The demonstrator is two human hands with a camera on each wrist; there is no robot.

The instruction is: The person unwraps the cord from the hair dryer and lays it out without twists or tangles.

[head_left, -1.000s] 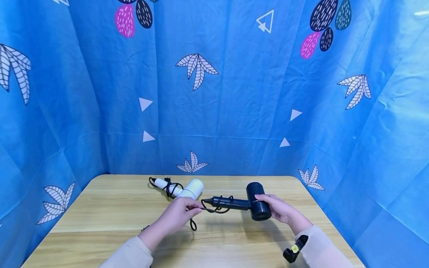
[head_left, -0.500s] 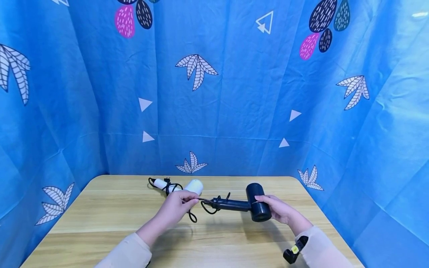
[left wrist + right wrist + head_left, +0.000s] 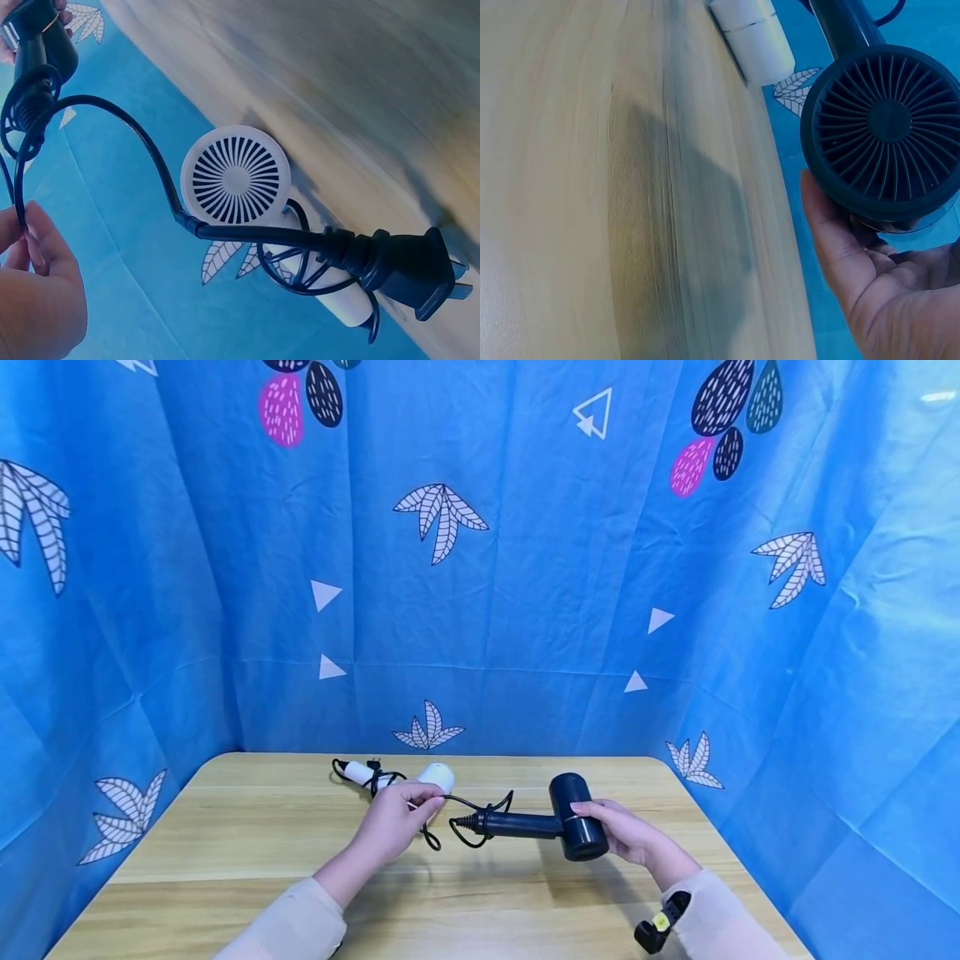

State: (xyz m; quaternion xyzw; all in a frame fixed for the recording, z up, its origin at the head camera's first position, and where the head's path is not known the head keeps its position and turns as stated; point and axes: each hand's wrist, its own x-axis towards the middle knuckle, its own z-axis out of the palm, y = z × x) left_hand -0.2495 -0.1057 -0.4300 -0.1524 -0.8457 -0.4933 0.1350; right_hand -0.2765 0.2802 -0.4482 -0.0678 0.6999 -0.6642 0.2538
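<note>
My right hand [image 3: 630, 833] grips the barrel of a black hair dryer [image 3: 576, 818], held above the table with its handle pointing left. In the right wrist view the round slotted end of the black hair dryer [image 3: 889, 124] faces the camera. Left of the handle, my left hand [image 3: 393, 822] pinches the black cord [image 3: 467, 802] between thumb and fingertips. Part of that cord still loops round the handle's end. The cord's free end, with a two-pin plug [image 3: 412, 274], hangs past the left hand in the left wrist view.
A white hair dryer [image 3: 437, 776] lies on the wooden table [image 3: 225, 835] behind the left hand, partly hidden by it, its own black cord wound round its handle. Blue patterned curtains [image 3: 480, 610] enclose the table's back and sides.
My left hand has moved a little up and left with the pinched cord. The cord has come off much of the handle and now loops near its end. The right hand stays nearly still.
</note>
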